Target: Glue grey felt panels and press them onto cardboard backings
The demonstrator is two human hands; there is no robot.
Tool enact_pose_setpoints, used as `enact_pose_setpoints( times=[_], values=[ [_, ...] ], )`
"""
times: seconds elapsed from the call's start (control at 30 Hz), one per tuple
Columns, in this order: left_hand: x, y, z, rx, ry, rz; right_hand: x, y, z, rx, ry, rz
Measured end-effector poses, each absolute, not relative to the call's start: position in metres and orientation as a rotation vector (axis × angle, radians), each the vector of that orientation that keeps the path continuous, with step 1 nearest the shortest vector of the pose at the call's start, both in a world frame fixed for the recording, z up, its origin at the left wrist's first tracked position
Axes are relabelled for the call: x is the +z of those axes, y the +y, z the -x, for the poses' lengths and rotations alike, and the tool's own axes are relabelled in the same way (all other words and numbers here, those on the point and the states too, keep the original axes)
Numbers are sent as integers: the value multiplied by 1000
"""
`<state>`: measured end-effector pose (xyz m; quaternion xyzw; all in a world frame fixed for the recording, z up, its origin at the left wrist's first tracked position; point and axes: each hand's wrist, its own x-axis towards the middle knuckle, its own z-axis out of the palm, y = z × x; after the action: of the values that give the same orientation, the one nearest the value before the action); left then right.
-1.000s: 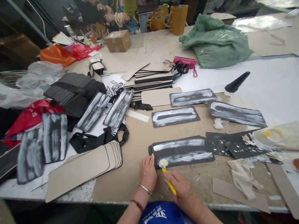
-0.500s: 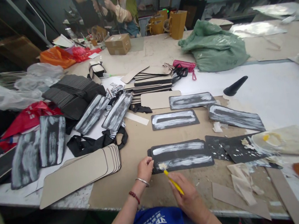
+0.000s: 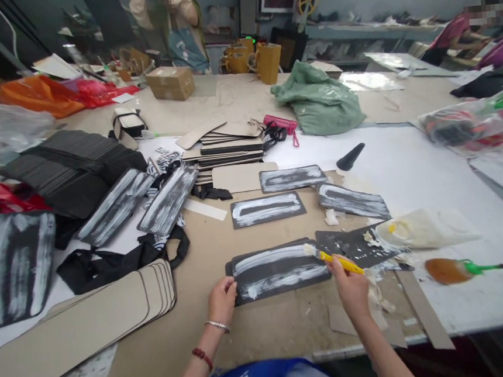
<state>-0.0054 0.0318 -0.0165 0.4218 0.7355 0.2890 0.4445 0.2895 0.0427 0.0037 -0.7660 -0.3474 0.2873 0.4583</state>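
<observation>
A dark rectangular panel point(image 3: 280, 268) with white glue streaks along both long sides lies in front of me. My left hand point(image 3: 223, 299) pinches its left edge. In my right hand point(image 3: 350, 282) is a yellow-handled brush point(image 3: 341, 263), its bristles touching the upper streak near the panel's right end. Behind lie more coated panels: one in the middle point(image 3: 268, 209), one farther back point(image 3: 293, 178) and one to the right point(image 3: 353, 200). Dark glue-spotted sheets point(image 3: 349, 247) lie just right of the panel, partly under a pale bag point(image 3: 431, 228).
Beige boards point(image 3: 82, 320) are fanned out at the front left, near black straps point(image 3: 108, 265). A stack of boards point(image 3: 230, 146) and a green bag point(image 3: 318, 97) stand farther back. An orange bottle point(image 3: 448, 271) lies at right. People are across the table and at the far right.
My right hand has moved right and forward with the brush, from the lower left streak to the upper right one. The view has turned right. My left hand remains at the panel's left edge.
</observation>
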Motion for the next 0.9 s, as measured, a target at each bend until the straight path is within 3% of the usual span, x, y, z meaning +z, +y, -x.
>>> enact_pose_setpoints(
  times=[0.13,0.33,0.53,0.73,0.9],
  values=[
    [-17,32,2,728,1859,-1075,13,28,-321,348,-1136,2014],
    [-21,28,-1,781,1869,-1088,13,10,-261,115,-1810,1636],
    [-26,25,4,788,1757,-1012,34,-14,-172,412,-1834,1396],
    [-30,23,14,755,1640,-916,32,-23,-149,858,-1531,1613],
    [-27,21,18,739,1621,-893,24,-16,-149,784,-1458,1775]
  ],
)
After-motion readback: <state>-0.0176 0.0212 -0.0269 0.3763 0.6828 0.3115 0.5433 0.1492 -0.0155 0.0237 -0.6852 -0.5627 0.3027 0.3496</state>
